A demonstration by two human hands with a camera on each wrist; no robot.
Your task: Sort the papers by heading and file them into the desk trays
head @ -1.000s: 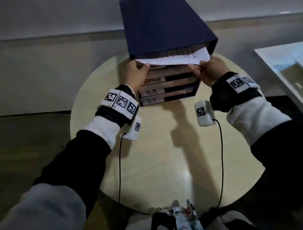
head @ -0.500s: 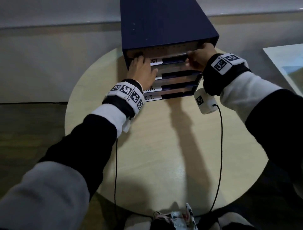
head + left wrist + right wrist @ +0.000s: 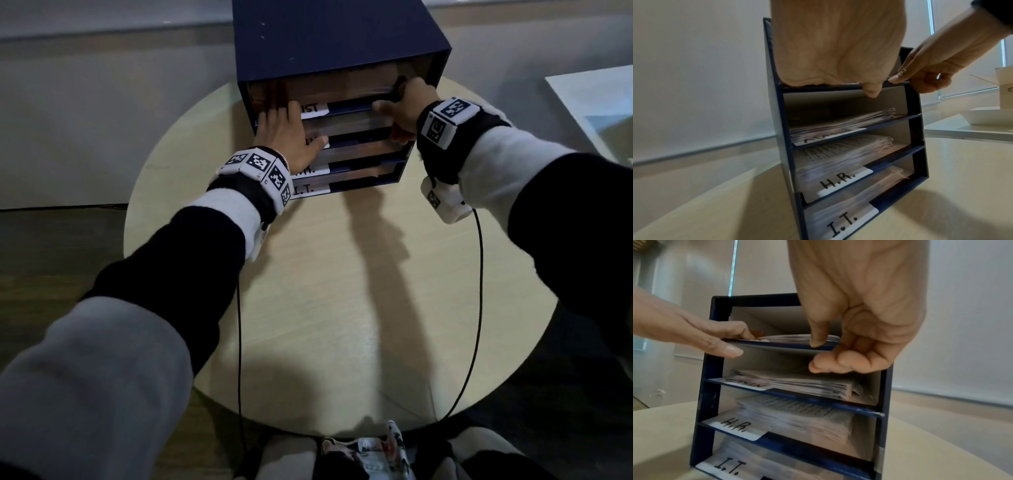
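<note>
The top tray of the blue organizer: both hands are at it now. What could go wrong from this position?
1. The right hand pinches the top tray's front edge beside its papers; pushing further may crumple the sheets.
2. The left hand lies flat across the shelf fronts and hides their labels, so a misfiled heading could pass unnoticed.
3. The blue organizer stands near the round table's far edge; a hard push could slide it back.

I can't read the top tray label (image 3: 313, 109), half covered by my left hand (image 3: 286, 135); the ADMIN label (image 3: 748, 384) is blurred, and the left fingertips (image 3: 270, 102) smear inside the slot.
</note>
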